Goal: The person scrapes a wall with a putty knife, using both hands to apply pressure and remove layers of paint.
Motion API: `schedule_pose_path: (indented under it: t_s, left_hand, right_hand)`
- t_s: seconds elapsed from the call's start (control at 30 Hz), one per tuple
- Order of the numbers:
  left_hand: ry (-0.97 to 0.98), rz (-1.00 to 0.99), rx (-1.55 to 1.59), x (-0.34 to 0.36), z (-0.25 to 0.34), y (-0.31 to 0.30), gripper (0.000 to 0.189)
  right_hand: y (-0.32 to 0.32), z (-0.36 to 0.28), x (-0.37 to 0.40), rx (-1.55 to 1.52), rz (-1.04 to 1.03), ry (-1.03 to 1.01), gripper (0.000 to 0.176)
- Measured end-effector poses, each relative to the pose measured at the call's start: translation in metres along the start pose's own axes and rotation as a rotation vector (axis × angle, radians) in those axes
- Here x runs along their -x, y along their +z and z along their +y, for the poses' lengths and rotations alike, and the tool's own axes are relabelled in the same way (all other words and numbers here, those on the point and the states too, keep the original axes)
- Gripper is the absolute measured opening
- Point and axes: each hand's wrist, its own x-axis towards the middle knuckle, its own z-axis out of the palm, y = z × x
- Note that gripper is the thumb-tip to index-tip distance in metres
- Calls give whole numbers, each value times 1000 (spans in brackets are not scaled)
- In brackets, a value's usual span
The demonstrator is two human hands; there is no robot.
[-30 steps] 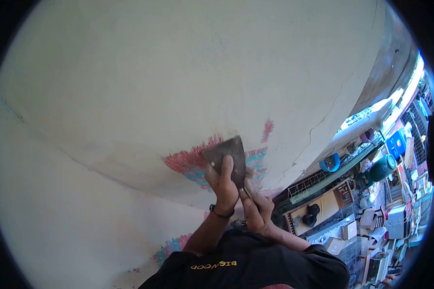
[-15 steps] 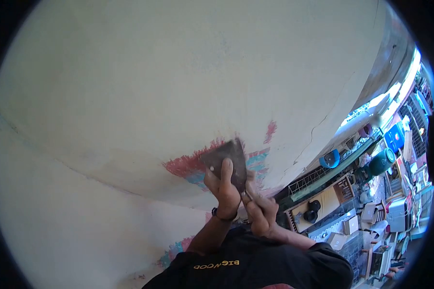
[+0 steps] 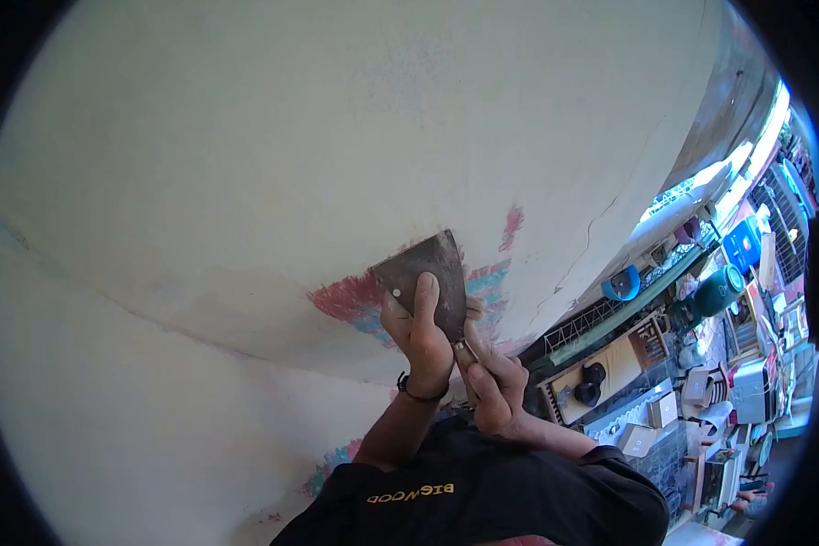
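Since the earlier frames, the scraper [image 3: 423, 278] has moved farther up the pale wall [image 3: 246, 164], away from the dark shirt [image 3: 510, 491]. Its wide edge now covers the place where ragged red strokes showed above it, leaving only faint pink there. The hands have gone up with it only a little.

The left hand [image 3: 423, 341] holds the blade, thumb flat on its face and fingers at its left side; a dark bracelet [image 3: 419, 391] circles the wrist. The right hand [image 3: 493, 382] is closed around the narrow handle end, just below and right of the left hand. The red and blue painted patch [image 3: 350, 302] shows on both sides of the blade.

The containers are all well to the right of the hands: a blue tub [image 3: 621, 284], a green barrel [image 3: 721, 290] and, beyond it, a blue container [image 3: 743, 245] with a round logo. What they hold cannot be made out. Lower down, nearer the shirt's side, are two pale boxes [image 3: 663, 409], their contents also unclear.
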Motion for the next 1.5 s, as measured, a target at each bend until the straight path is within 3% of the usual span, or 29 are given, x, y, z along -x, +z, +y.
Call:
schedule_pose_path:
  t_s: [0.03,0.13,0.37,0.43,0.63,0.77,0.9,1.1,1.5]
  left_hand:
    - [-10,22,3,3,-1,-2,25]
    - [10,72,-9,7,-12,-4,25]
    - [43,51,-60,0,3,8,29]
    - [15,43,-72,7,-4,-5,29]
    - [-38,73,-45,11,4,-3,29]
    - [-5,57,-21,10,-7,-15,27]
    - [66,32,-54,3,-6,-8,26]
    - [47,29,-44,7,4,-4,24]
    - [33,42,-56,8,-7,-19,26]
  right_hand:
    - [1,-2,0,-14,1,42,45]
    - [-1,15,5,77,-7,-105,44]
    - [-2,-6,-4,-27,-49,68,44]
    - [5,3,1,5,-14,-43,44]
    - [7,4,8,84,-21,-106,44]
    - [19,6,6,39,74,-99,45]
    - [9,14,-7,48,24,-154,46]
    - [14,8,3,-52,32,-59,47]
    - [11,12,5,-19,-21,-89,45]
